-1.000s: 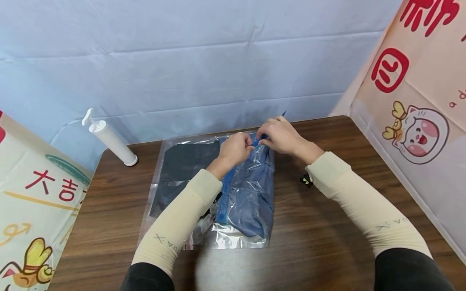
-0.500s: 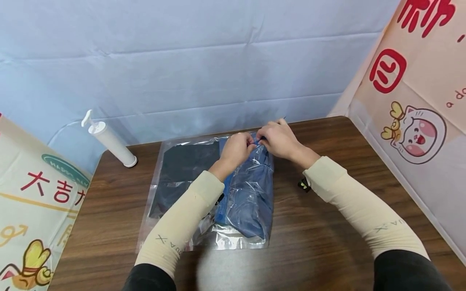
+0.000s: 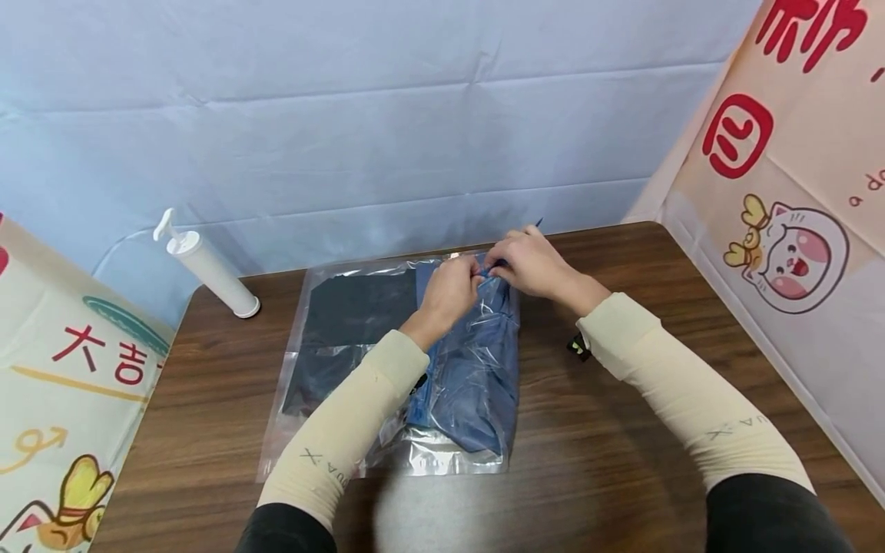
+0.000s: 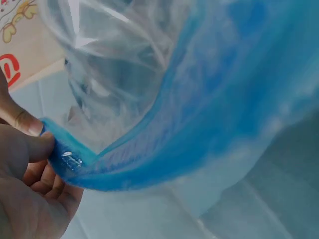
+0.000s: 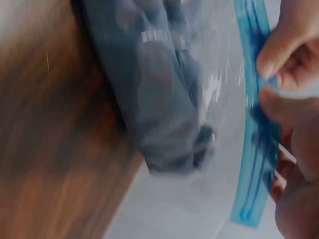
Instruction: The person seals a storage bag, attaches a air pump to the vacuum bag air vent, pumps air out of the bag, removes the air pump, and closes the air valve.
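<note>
A clear plastic bag (image 3: 452, 463) lies on the table, with a dark folded piece of fabric (image 3: 356, 307) on its left side and a blue folded piece of fabric (image 3: 470, 384) on its right. Along the bag's far opening runs a blue zip strip (image 5: 251, 164), curving and large in the left wrist view. Close together at the bag's far right part, my left hand (image 3: 448, 292) and my right hand (image 3: 531, 261) each pinch this strip between thumb and fingers. Parts of the strip under the fingers are hidden, and the right wrist view is blurred.
A white hand pump (image 3: 214, 269) with a handle on top stands at the table's back left corner. The wooden table (image 3: 622, 430) meets a pale blue cloth backdrop (image 3: 332, 146) behind the bag. Printed cloths hang at left and right.
Both hands stay at the bag's far edge, their fingers shifting slightly along the blue zip strip. The bag and the pump have hardly moved.
</note>
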A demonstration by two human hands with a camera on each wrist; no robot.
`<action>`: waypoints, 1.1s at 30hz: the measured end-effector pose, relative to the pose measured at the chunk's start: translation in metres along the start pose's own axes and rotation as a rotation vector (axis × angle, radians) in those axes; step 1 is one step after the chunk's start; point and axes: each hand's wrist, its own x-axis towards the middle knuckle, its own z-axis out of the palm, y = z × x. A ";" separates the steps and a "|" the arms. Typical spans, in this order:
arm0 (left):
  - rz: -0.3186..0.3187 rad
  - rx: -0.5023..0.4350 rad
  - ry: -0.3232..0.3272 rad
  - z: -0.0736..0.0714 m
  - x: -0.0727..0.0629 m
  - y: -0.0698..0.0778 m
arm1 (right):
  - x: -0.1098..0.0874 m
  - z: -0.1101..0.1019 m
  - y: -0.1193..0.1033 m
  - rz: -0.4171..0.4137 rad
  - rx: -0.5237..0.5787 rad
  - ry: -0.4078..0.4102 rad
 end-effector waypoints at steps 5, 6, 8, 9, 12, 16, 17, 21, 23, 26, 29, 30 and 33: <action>0.000 -0.006 -0.029 -0.008 0.002 0.003 | 0.002 -0.013 0.005 -0.003 0.038 -0.021; -0.001 -0.008 -0.033 -0.009 0.002 0.004 | 0.002 -0.014 0.006 -0.010 0.037 -0.017; -0.006 -0.028 -0.031 -0.011 0.003 0.005 | 0.002 -0.015 0.005 -0.018 0.033 -0.007; -0.007 -0.039 -0.025 -0.011 0.004 0.005 | 0.002 -0.015 0.005 -0.021 0.026 -0.002; -0.003 -0.078 0.007 -0.012 0.005 0.006 | 0.002 -0.015 0.004 -0.022 0.012 0.005; 0.007 -0.067 0.010 -0.011 0.007 0.007 | 0.002 -0.016 0.003 -0.027 -0.004 -0.021; 0.009 -0.055 0.001 -0.011 0.007 0.008 | 0.003 -0.016 0.003 -0.029 -0.009 -0.032; 0.019 -0.002 -0.034 -0.011 0.008 0.009 | 0.004 -0.017 0.003 -0.034 -0.029 -0.045; 0.019 0.012 -0.042 -0.011 0.009 0.010 | 0.004 -0.016 0.003 -0.039 -0.036 -0.034; 0.022 0.029 -0.052 -0.011 0.009 0.009 | 0.004 -0.014 0.001 -0.049 -0.050 -0.008; 0.031 0.048 -0.052 -0.010 0.009 0.009 | 0.003 -0.010 -0.002 -0.049 -0.076 0.032; 0.037 0.056 -0.049 -0.009 0.009 0.009 | 0.002 -0.008 -0.003 -0.046 -0.091 0.047; 0.055 0.079 -0.032 -0.007 0.009 0.008 | 0.001 -0.004 -0.005 -0.037 -0.132 0.094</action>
